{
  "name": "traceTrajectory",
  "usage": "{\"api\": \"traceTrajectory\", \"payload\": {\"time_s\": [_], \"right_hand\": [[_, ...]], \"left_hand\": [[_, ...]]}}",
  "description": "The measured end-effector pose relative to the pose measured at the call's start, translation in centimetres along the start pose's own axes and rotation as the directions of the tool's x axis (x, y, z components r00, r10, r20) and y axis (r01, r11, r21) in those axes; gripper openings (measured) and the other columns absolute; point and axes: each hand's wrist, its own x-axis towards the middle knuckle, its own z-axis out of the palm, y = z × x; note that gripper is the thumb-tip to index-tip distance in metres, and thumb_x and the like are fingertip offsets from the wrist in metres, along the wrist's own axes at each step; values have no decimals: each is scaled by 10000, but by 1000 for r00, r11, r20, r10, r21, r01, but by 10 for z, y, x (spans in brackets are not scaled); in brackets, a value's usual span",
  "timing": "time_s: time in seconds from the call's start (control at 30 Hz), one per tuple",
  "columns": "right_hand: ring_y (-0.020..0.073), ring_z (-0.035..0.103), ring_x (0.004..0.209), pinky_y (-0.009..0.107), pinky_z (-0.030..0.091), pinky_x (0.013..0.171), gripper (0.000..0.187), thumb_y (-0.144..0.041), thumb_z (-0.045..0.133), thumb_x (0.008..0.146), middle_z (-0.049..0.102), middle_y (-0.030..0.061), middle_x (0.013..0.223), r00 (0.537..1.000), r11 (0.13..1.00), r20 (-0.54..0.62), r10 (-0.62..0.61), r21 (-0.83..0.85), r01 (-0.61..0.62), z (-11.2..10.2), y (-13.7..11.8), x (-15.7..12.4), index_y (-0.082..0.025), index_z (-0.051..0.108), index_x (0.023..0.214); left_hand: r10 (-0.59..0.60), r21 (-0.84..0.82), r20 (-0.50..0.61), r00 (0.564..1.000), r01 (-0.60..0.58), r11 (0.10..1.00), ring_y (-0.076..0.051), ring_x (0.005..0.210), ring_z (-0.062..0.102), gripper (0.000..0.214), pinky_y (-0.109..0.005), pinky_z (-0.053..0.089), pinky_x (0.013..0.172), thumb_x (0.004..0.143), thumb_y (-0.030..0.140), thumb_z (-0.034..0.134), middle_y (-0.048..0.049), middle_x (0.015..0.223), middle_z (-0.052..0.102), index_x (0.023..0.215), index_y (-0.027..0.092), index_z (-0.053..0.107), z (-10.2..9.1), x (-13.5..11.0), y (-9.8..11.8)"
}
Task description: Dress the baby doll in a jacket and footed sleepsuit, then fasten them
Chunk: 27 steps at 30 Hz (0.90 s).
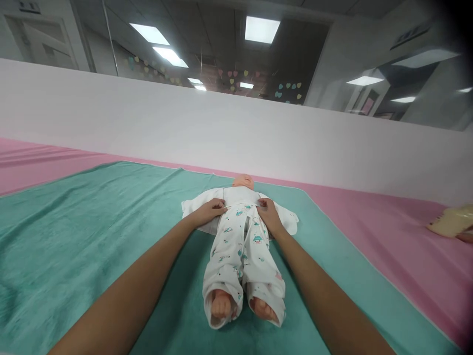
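A baby doll (244, 181) lies on its back with its head toward the wall and its bare feet toward me. It wears a white top (241, 195) with wide sleeves spread to both sides, and white trousers (228, 246) with a small teal print. My left hand (210, 212) is closed at the left side of the trousers' waistband, thumb and fingers at its edge. At the opposite side of the waistband, my right hand (269, 216) is likewise closed on the edge. Some fingertips of both hands are hard to make out.
A teal blanket (92, 236) lies under the doll, over a pink sheet (399, 241). Behind rises a white wall panel (166, 125) with a large mirror or glass above it. A pale yellowish object (453, 221) is at the far right edge.
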Motion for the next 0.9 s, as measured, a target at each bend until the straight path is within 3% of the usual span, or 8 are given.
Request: {"api": "traceTrajectory", "payload": {"time_s": [0.1,0.17,0.27,0.37,0.47,0.57,0.73,0.9], "right_hand": [[211,423,1175,372,337,991,496,-327,511,740,456,67,1290,992,1000,128,-4,31,0,-6,-3,-1,-212,463,1219],[202,379,1226,378,297,1029,476,-292,480,770,428,30,1335,971,990,190,-141,24,139,-10,-7,-2,-244,468,1243],[180,415,1195,354,290,1032,378,-246,436,810,505,-4,1269,905,928,234,-355,-33,372,-13,-15,-1,-269,548,1170],[171,527,1031,323,372,917,279,-251,418,839,613,-6,1093,893,890,258,-370,-178,420,-15,-22,5,-270,607,1043],[170,567,854,292,387,767,207,-282,423,846,652,-6,925,913,857,253,-320,-334,393,-14,-30,16,-251,619,904],[165,547,742,267,353,675,171,-310,452,815,644,-6,794,946,874,213,-243,-376,309,-9,-37,31,-235,605,831],[153,475,632,254,310,575,107,-298,546,658,557,-8,632,996,978,49,74,-197,-63,5,-34,54,-197,535,623],[133,450,565,247,319,525,244,-405,564,648,500,-16,582,983,981,59,176,-91,-170,12,-15,55,-189,475,576]], "left_hand": [[32,15,29,999,-32,999,-230,1033,500,283,-326,376,874,743,432,531,-60,1076,568,625,179,483,2,-1,0],[65,77,-46,997,-62,995,-226,1087,475,227,-324,350,918,757,369,510,-64,1123,551,634,184,461,9,1,-1],[137,219,-125,983,-108,970,-215,1111,454,160,-311,329,929,778,300,457,-69,1180,528,663,190,445,19,4,-1],[95,303,-142,985,-48,952,-194,891,528,172,-302,374,775,815,312,388,-47,932,605,693,199,432,21,10,1],[36,324,-204,978,33,946,-165,675,483,205,-271,335,619,821,321,366,0,664,528,655,201,376,16,19,4],[-22,274,-260,965,96,957,-152,632,443,216,-259,296,573,813,309,366,6,628,479,629,198,353,10,32,6],[-80,240,-301,950,156,958,-157,609,412,193,-270,271,564,780,247,393,-6,610,456,597,198,358,11,56,3],[-67,219,-280,958,132,967,-159,643,443,223,-270,301,585,772,279,455,-9,622,491,579,187,391,20,55,-7]]}}
